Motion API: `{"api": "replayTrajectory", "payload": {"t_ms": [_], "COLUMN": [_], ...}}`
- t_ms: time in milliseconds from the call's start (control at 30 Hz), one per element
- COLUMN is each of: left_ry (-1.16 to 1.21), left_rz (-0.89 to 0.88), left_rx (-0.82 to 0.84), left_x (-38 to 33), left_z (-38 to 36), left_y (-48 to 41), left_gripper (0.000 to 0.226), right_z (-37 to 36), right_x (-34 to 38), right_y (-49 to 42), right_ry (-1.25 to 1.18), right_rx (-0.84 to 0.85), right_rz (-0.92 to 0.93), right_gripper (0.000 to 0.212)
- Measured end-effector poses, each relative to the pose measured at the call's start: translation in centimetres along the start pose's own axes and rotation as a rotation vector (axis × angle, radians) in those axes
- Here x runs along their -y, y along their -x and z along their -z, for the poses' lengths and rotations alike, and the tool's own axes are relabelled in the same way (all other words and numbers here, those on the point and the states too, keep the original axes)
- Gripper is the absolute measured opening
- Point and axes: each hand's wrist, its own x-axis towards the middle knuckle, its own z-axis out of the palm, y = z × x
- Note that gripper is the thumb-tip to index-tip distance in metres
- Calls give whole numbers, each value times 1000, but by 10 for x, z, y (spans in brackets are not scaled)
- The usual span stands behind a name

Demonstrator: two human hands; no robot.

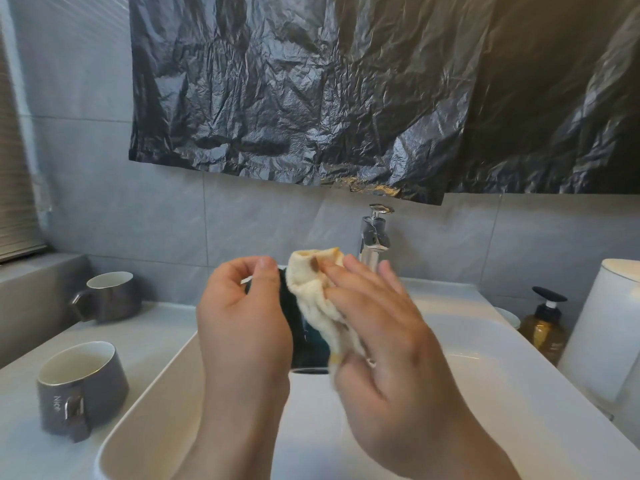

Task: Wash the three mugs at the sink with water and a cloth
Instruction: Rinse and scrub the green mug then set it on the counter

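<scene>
The dark mug is held over the sink, roughly level with the tap behind it, and appears tipped so that its base faces down toward the camera. The left hand grasps it by the side, thumb up near the rim. The right hand presses a pale cloth against the mug's outer wall, fingers spread flat over the fabric; the cloth bunches up above the rim and carries brownish marks near its top.

The step in hand looks like wiping the outside of this mug. No water can be seen running from the tap, though the hands hide much of the space below it.

On the counter to the left stand two grey mugs, well apart from the hands: the near mug, with its handle toward the camera, and the far mug by the wall. Whether either has been washed cannot be told. At the right a soap bottle stands beside a white bin.

Next, the cloth likely needs to go round the rest of the wall and inside, which calls for the left hand to turn the mug while keeping a firm hold on a possibly wet, slippery surface. After that comes a rinse.
</scene>
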Motion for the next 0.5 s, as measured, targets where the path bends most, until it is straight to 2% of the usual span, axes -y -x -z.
{"api": "replayTrajectory", "payload": {"t_ms": [67, 100, 167, 233, 367, 433, 500], "left_ry": [11, 4, -11, 17, 267, 392, 443], "left_rz": [-6, -23, -45, -2, 222, 344, 424], "left_rx": [47, 71, 91, 67, 55, 78, 85], "left_x": [-3, -4, -6, -8, -10, -6, -3], "left_z": [-3, -4, -6, -6, -4, -5, -8], "left_y": [6, 10, 15, 15, 7, 5, 8], "left_gripper": [16, 16, 14, 18, 24, 23, 20], "right_z": [-3, -2, 2, 6, 11, 10, 9], "right_x": [3, 3, 1, 1, 4, 6, 7], "right_y": [-2, -4, -6, -5, -4, -7, -10], "right_ry": [51, 80, 25, -208, -931, -1173, -1355], "right_rx": [-6, -4, -17, -65, -119, -132, -128], "right_rz": [44, 34, -71, -261, -579, -635, -696], "right_gripper": [40, 46, 51, 42, 28, 36, 58]}}
